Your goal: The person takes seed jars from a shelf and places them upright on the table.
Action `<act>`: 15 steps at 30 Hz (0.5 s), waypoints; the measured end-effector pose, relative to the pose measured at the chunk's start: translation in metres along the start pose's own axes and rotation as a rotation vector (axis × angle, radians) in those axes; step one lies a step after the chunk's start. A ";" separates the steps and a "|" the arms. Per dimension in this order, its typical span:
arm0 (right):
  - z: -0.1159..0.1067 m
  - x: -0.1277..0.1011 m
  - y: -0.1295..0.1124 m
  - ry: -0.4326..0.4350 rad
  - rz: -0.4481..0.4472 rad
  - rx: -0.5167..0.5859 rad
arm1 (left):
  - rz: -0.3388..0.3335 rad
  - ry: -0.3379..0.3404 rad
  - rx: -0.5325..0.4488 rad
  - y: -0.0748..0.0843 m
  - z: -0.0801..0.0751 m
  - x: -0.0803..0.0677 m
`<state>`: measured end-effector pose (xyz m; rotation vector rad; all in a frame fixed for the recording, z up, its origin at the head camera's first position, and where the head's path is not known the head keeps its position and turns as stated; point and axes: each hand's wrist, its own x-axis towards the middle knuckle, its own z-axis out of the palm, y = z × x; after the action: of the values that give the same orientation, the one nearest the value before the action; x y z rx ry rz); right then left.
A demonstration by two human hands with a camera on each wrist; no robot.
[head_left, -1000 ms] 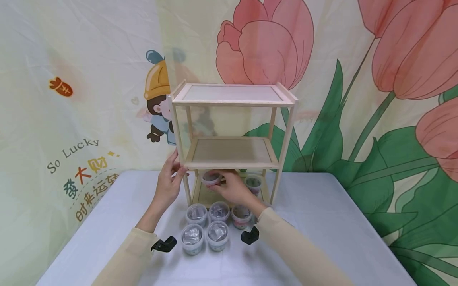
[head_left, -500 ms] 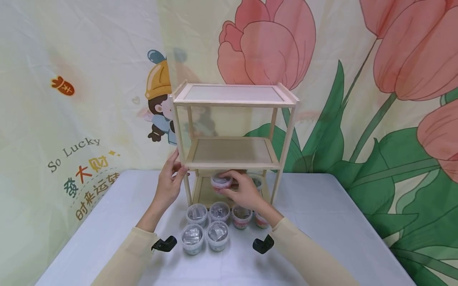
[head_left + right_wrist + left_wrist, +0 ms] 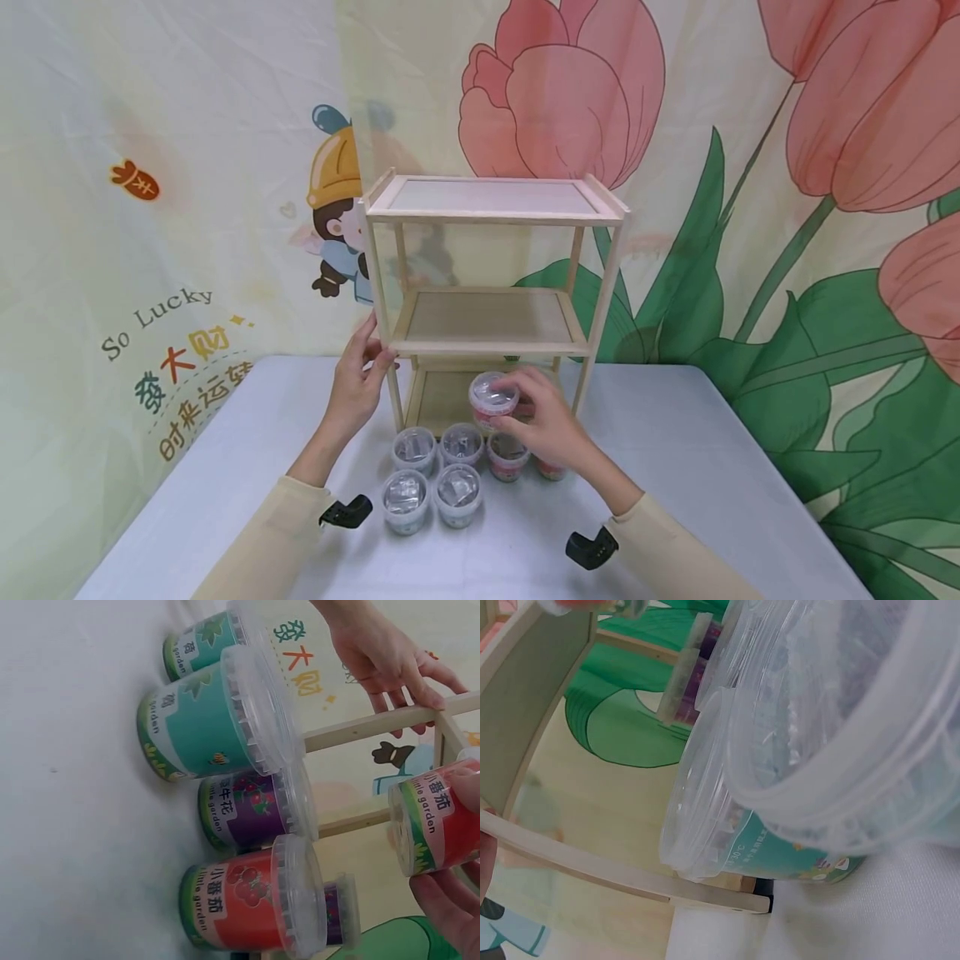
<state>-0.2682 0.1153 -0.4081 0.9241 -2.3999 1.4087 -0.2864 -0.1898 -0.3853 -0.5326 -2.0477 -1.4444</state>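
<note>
White table (image 3: pixel 675 450); red clear-lidded cup (image 3: pixel 490 403)

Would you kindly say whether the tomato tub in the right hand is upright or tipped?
Roughly upright: in the head view, the tomato tub shows its clear top above its label.

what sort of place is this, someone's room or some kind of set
Probably a staged tabletop set, though the wider room is out of view: a printed tulip backdrop hangs right behind a white table, with a wooden rack and lidded tubs arranged mid-table.
</note>
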 end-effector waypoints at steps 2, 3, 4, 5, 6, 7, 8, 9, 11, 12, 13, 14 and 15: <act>-0.003 -0.008 0.000 0.000 0.017 -0.011 | 0.000 0.001 0.003 -0.001 0.000 0.000; -0.004 -0.012 0.000 0.001 0.025 -0.013 | 0.002 0.002 0.007 -0.001 0.000 0.000; -0.005 -0.016 -0.001 0.002 0.036 -0.016 | 0.005 0.001 0.011 -0.001 0.000 0.000; -0.006 -0.020 -0.001 0.002 0.045 -0.017 | 0.009 0.000 0.017 -0.001 0.000 0.001; -0.007 -0.024 -0.001 0.002 0.055 -0.013 | 0.011 -0.001 0.021 -0.001 0.000 0.001; -0.008 -0.027 -0.001 0.003 0.059 -0.011 | 0.012 -0.002 0.027 -0.001 0.000 0.001; -0.009 -0.031 0.000 0.004 0.063 -0.013 | 0.013 -0.001 0.030 -0.001 0.000 0.001; -0.009 -0.034 0.000 0.004 0.066 -0.009 | 0.014 -0.002 0.032 -0.001 0.000 0.001; -0.010 -0.040 0.001 0.009 0.066 -0.008 | 0.012 -0.003 0.030 -0.001 0.000 0.000; -0.011 -0.043 0.002 0.012 0.066 -0.006 | 0.010 -0.003 0.026 0.000 0.000 0.000; -0.011 -0.046 0.003 0.016 0.067 -0.010 | 0.010 -0.003 0.024 0.000 0.000 0.000; -0.011 -0.049 0.004 0.020 0.068 -0.012 | 0.010 -0.002 0.019 0.000 0.000 0.000; -0.010 -0.051 0.005 0.025 0.068 -0.015 | 0.009 -0.004 0.016 0.000 0.000 0.000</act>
<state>-0.2326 0.1467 -0.4303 0.8232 -2.4419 1.4152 -0.2860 -0.1901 -0.3850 -0.5379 -2.0557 -1.4211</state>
